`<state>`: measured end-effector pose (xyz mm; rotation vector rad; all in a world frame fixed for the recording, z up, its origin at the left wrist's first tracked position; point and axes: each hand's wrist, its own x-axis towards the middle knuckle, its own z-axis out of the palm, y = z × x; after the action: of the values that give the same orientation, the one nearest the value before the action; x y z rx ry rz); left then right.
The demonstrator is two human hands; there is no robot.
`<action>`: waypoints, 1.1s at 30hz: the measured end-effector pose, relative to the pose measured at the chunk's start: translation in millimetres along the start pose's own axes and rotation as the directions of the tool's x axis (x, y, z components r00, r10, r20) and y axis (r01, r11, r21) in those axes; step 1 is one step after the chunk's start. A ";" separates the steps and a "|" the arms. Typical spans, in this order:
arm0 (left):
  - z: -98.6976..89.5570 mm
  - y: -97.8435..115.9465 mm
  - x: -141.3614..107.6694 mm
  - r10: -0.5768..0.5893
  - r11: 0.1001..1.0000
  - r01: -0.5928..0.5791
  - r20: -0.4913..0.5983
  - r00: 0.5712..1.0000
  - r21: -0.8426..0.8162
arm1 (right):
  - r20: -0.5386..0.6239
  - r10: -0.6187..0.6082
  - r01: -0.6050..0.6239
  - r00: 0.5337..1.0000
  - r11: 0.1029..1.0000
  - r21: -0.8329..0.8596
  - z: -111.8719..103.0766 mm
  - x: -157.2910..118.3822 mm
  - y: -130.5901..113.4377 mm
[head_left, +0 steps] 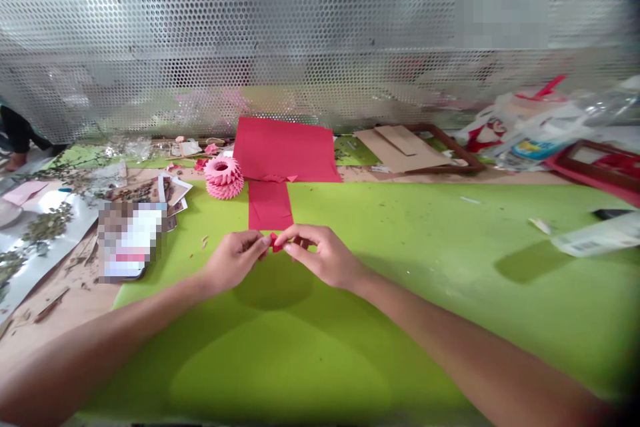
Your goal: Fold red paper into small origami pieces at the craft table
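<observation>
Red paper (276,244) above green mat (400,240), perforated backdrop (310,20)

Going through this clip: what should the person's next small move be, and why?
Probably a firmer press on the small red piece: the left hand pinches it and the right hand has its fingertips at it, though its creases are too small to judge.

The left hand (237,257) and right hand (323,255) pinch a small red paper piece (275,244) above the green table (400,253); beyond them are a red strip (270,205), a large red sheet (285,150) and a pink paper ring (225,187).
</observation>
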<state>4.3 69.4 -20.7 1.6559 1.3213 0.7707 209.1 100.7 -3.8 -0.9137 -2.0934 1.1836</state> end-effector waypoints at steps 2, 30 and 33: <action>-0.7 -0.1 0.2 -0.005 0.999 0.005 0.011 1.000 -0.044 | 0.001 -0.072 0.072 0.997 0.996 -0.047 -0.3 -1.0 0.7; -3.9 1.8 1.0 0.242 0.950 -0.231 -0.031 0.970 0.208 | -0.158 0.146 -0.114 0.977 0.973 0.198 10.2 -0.4 1.1; -5.1 2.7 1.3 0.232 0.954 -0.226 -0.010 0.973 0.198 | -0.137 0.140 -0.111 0.981 0.974 0.200 10.5 -0.3 1.5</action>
<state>1.4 71.6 -16.1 1.9871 1.2742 0.8273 202.0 95.8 -9.9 -1.0230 -1.7906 1.3116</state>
